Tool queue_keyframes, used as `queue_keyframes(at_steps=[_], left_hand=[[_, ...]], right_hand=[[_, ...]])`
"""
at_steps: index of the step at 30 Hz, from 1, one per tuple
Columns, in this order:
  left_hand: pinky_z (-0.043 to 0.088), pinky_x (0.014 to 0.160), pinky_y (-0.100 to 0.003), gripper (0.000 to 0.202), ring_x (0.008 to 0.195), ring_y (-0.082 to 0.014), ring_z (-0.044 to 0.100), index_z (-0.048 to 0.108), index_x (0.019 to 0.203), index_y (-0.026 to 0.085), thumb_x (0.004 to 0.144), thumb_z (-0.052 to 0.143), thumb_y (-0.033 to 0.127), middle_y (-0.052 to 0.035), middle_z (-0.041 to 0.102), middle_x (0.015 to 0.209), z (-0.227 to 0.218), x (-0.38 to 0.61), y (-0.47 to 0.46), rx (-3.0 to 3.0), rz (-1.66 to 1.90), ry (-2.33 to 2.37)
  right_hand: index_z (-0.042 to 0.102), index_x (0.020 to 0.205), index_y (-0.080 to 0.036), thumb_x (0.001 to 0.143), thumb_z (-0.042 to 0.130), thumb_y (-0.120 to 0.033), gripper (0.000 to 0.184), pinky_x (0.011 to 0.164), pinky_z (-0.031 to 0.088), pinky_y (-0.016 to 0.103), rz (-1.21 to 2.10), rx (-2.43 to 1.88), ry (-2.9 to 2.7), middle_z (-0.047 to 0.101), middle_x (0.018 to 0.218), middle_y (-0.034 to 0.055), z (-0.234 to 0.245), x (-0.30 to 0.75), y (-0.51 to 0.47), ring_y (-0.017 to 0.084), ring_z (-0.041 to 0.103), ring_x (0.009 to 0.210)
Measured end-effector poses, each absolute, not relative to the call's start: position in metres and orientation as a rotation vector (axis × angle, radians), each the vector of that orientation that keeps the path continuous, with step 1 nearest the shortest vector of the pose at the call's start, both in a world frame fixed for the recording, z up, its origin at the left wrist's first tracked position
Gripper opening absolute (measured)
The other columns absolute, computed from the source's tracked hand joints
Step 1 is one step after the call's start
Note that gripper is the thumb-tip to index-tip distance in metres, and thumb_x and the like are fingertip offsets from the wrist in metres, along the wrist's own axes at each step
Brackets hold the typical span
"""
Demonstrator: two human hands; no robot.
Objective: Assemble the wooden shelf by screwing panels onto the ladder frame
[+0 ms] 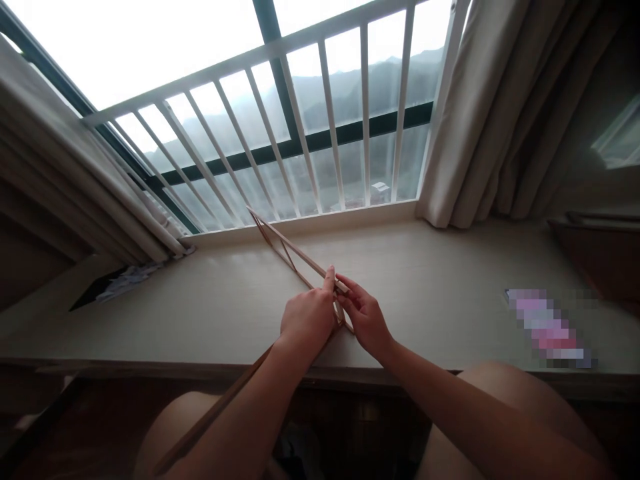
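Note:
A frame of thin wooden strips (pixel 296 248) stretches from the railing side of the pale ledge towards me, its strips meeting at narrow angles. My left hand (pixel 307 319) is closed around the near end, with a finger laid along the upper strip. Opposite it, the fingertips of my right hand (pixel 367 321) pinch the strip's end close to the joint. Another long strip runs beneath my left forearm to the lower left. My fingers partly hide the joint between the strips.
The pale ledge (pixel 430 267) ends in a front edge above my knees. Behind it stands a white railing (pixel 325 100) before a window, with curtains (pixel 480 120) on both sides. A blurred flat item (pixel 547 330) lies right; crumpled cloth (pixel 133 280) lies left; a brown object (pixel 595 260) stands far right.

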State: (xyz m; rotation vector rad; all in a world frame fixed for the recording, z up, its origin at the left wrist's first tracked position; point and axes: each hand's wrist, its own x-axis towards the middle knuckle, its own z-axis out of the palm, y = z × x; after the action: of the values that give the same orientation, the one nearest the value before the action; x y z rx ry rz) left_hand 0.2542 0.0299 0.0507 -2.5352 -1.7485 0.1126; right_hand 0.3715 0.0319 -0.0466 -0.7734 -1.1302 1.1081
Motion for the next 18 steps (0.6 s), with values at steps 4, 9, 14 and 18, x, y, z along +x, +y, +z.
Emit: queue_keyframes(at_steps=[4,9,14,18], left_hand=[[0.047,0.07,-0.03,0.07,0.083,-0.0228,0.067,0.005,0.151,0.022,0.088,0.035,0.016,-0.012,0.07,0.093,0.05,0.256,0.029,-2.533,0.103,-1.782],[0.048,0.068,-0.032,0.069,0.081,-0.0239,0.067,0.007,0.151,0.025,0.089,0.035,0.017,-0.0108,0.07,0.093,0.049,0.255,0.029,-2.541,0.079,-1.782],[0.047,0.07,-0.031,0.069,0.083,-0.0233,0.067,0.009,0.151,0.025,0.088,0.037,0.017,-0.0109,0.07,0.095,0.048,0.255,0.029,-2.535,0.071,-1.784],[0.047,0.068,-0.032,0.066,0.08,-0.0236,0.067,0.01,0.15,0.026,0.09,0.035,0.019,-0.0102,0.07,0.094,0.048,0.255,0.029,-2.549,0.055,-1.763]], right_hand=[[0.052,0.132,-0.024,0.087,0.06,-0.035,0.047,0.103,0.042,0.04,1.147,-0.763,-1.114,0.062,0.125,0.0072,-0.048,0.374,0.032,0.025,0.055,0.118],[0.051,0.131,-0.023,0.084,0.064,-0.034,0.049,0.103,0.041,0.041,1.198,-0.704,-1.097,0.061,0.125,0.0084,-0.049,0.375,0.032,0.025,0.055,0.118],[0.051,0.131,-0.023,0.082,0.066,-0.038,0.053,0.103,0.042,0.042,1.243,-0.658,-1.069,0.062,0.123,0.0085,-0.05,0.378,0.033,0.025,0.056,0.116],[0.058,0.122,-0.022,0.089,0.054,-0.047,0.042,0.099,0.043,0.044,1.29,-0.658,-1.016,0.065,0.115,0.0094,-0.051,0.386,0.04,0.025,0.058,0.112]])
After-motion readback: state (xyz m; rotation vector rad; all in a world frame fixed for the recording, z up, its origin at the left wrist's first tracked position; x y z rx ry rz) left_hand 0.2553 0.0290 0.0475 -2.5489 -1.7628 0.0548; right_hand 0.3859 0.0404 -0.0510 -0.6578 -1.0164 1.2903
